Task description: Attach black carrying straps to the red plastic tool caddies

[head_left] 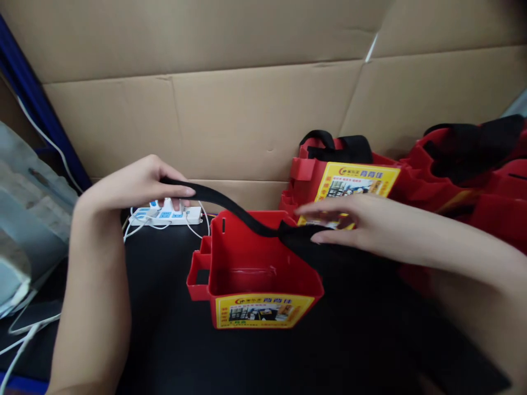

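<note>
A red plastic box with an open top stands upright on the black surface, a yellow printed label on its front and small square holders on its left side. My left hand is closed on one end of a black strap, above and left of the box. From there the strap runs across the box's top toward my right hand. That hand is open, thumb and fingers apart, its thumb beside a dark folded part of the strap. Where the strap goes beyond it is hard to make out against the black surface.
More red boxes with black straps sit at the right, one showing a yellow label. A white power strip with plugs and cables lies behind my left hand. Cardboard forms the back wall. Greyish plastic sheeting is at the left.
</note>
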{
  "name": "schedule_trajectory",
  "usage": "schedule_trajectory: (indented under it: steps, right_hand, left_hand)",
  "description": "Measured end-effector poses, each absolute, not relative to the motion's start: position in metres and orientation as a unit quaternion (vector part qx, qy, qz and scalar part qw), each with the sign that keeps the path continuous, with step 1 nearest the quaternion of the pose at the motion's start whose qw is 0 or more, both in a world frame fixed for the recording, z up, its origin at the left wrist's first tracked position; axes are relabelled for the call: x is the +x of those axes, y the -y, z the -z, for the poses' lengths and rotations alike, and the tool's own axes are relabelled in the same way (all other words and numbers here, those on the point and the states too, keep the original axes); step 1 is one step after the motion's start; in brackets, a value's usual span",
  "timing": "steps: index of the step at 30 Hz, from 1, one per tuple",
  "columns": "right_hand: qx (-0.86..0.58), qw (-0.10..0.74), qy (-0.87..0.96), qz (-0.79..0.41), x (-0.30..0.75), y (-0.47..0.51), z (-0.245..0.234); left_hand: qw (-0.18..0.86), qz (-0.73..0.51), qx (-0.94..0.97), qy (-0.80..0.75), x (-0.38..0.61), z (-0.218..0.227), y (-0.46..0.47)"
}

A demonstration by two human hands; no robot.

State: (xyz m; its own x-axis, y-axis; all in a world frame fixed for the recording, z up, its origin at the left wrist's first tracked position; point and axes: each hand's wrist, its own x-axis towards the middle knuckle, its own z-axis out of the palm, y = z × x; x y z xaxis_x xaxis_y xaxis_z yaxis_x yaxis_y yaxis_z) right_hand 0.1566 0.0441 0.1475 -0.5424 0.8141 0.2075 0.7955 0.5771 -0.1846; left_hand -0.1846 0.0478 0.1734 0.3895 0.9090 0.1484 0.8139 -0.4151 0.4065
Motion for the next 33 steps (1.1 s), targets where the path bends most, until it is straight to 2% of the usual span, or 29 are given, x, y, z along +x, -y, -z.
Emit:
schedule_trajectory:
  steps: [3, 6, 10, 13, 15, 18, 22, 25, 29, 33]
  right_hand:
    - [-0.425, 0.251, 0.866, -0.083, 0.116, -0.03, -0.135]
    - [-0.37, 0.291, 0.865, -0.175, 0.077, -0.021, -0.125]
    - [-0.382, 0.23, 0.872, -0.204, 0.065, -0.025, -0.119]
    - [-0.453, 0.176, 0.86, -0.156, 0.069, -0.03, -0.116]
    - [-0.497, 0.176, 0.846, -0.084, 0.067, -0.032, -0.114]
    - [-0.51, 0.168, 0.843, -0.011, 0.056, -0.031, -0.111]
    - [-0.534, 0.128, 0.836, 0.006, 0.041, -0.03, -0.112]
    - [-0.549, 0.121, 0.827, 0.013, 0.035, -0.031, -0.116]
    - [-0.567, 0.129, 0.813, -0.006, 0.027, -0.028, -0.121]
    - [-0.57, 0.128, 0.811, -0.025, 0.017, -0.022, -0.121]
  left_hand:
    - [0.149, -0.132, 0.864, -0.463, -0.141, -0.168, -0.043]
    - [0.149, -0.12, 0.891, -0.411, -0.105, -0.159, -0.039]
    - [0.161, -0.119, 0.889, -0.411, -0.108, -0.157, -0.043]
    - [0.119, -0.184, 0.855, -0.469, -0.135, -0.162, -0.051]
    - [0.088, -0.203, 0.84, -0.495, -0.147, -0.164, -0.057]
    - [0.107, -0.149, 0.851, -0.492, -0.149, -0.161, -0.065]
    - [0.148, -0.06, 0.875, -0.457, -0.136, -0.152, -0.07]
    - [0.141, -0.062, 0.879, -0.451, -0.133, -0.149, -0.071]
    - [0.185, -0.067, 0.871, -0.45, -0.137, -0.149, -0.07]
    - [0.128, -0.079, 0.891, -0.429, -0.136, -0.146, -0.072]
